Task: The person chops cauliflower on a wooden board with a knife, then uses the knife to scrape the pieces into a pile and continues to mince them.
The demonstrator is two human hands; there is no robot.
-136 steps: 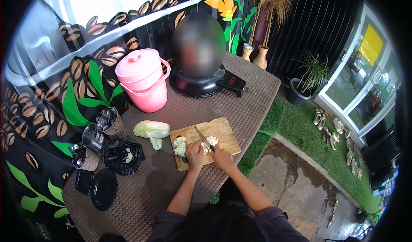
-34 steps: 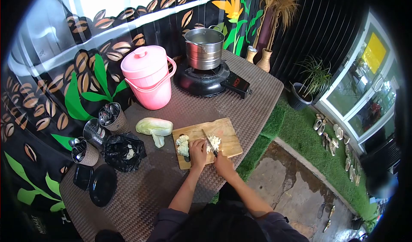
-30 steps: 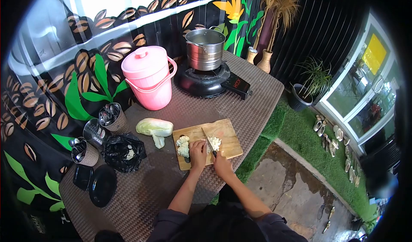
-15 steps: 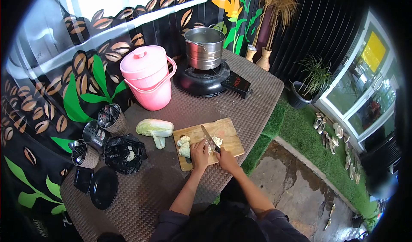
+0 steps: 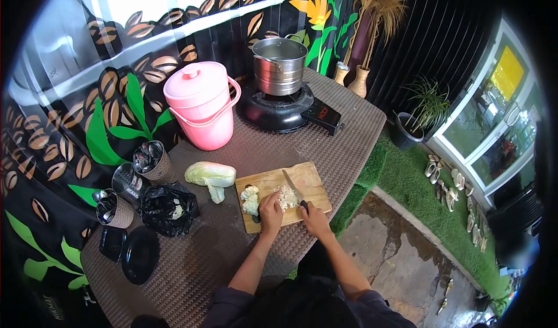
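Observation:
My right hand [image 5: 315, 220] grips the black handle of a kitchen knife [image 5: 291, 183]. Its blade points away from me over the wooden cutting board [image 5: 317, 184], just right of a heap of finely chopped pale pieces [image 5: 288, 198]. Against the left side of that heap rests my left hand [image 5: 270, 214], fingers curled together; whatever they hold is hidden. Pale florets like cauliflower [image 5: 250, 201] lie at the board's left end, beside my left hand. Beyond the board's upper left corner is a napa cabbage [image 5: 210, 174] with a leaf hanging loose.
A pink lidded bucket [image 5: 200, 104] and a gas stove [image 5: 270, 112] bearing a steel pot [image 5: 279, 72] stand at the back. On the left are a black plastic bag [image 5: 165, 212], cutlery holders [image 5: 116, 212] and a black oval plate [image 5: 141, 255]. The table edge [image 5: 354, 180] runs along the right.
The knife has shifted right, away from my left fingers, and its blade now slants beside the heap. My right hand moved slightly right with it. More of the chopped pieces show.

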